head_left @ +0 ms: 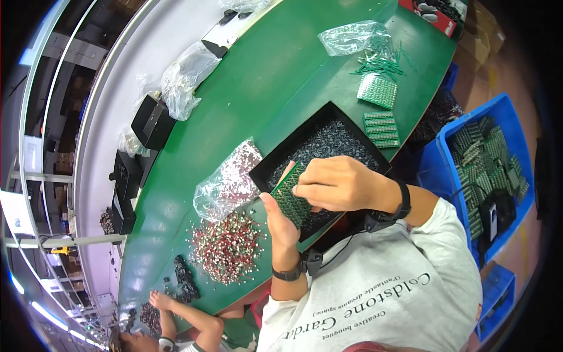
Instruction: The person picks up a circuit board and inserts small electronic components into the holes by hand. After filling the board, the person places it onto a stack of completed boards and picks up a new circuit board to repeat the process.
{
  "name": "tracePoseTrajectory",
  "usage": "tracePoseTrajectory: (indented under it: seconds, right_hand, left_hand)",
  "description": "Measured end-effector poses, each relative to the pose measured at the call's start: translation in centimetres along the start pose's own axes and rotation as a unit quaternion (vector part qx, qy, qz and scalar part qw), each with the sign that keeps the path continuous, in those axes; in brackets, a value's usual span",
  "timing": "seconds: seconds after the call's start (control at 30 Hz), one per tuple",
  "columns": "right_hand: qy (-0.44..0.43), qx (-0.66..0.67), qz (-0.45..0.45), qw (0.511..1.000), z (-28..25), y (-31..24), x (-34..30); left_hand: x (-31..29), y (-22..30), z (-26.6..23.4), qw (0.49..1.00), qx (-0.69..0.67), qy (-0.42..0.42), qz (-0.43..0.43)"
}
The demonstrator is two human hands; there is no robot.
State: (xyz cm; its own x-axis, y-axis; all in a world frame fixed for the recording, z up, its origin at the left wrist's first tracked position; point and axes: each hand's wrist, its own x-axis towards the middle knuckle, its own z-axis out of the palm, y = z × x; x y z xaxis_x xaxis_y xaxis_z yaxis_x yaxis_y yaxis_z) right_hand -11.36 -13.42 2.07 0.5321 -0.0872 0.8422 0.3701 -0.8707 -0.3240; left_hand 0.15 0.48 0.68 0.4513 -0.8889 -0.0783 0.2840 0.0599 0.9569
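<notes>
The left hand [282,227] grips a circuit board [288,202]. The right hand [337,183] curls over it; whether it pinches anything, I cannot tell.

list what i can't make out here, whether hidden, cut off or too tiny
All in the head view:
Right hand: its own fingers hide whether it pinches a small part.
Left hand: the green circuit board covers some of its fingers.
Small dark pieces in the black tray: too small to tell each one's shape.
Red box: cut off by the top edge.
</notes>
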Motion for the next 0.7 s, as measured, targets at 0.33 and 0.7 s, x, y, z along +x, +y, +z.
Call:
tracePoseTrajectory:
  seconds: [0.33, 0.7]
  right_hand:
    - [-0.017, -0.008, -0.020, 1.000, 0.9, 0.1, -0.3]
    - [-0.013, -0.003, -0.003, 1.000, 0.2, 0.7, -0.5]
  left_hand:
    - [-0.3, -1.3, -0.3, 0.994, 0.097, -0.002, 0.050]
    - [-0.5, 0.3, 0.3, 0.999, 0.016, -0.010, -0.031]
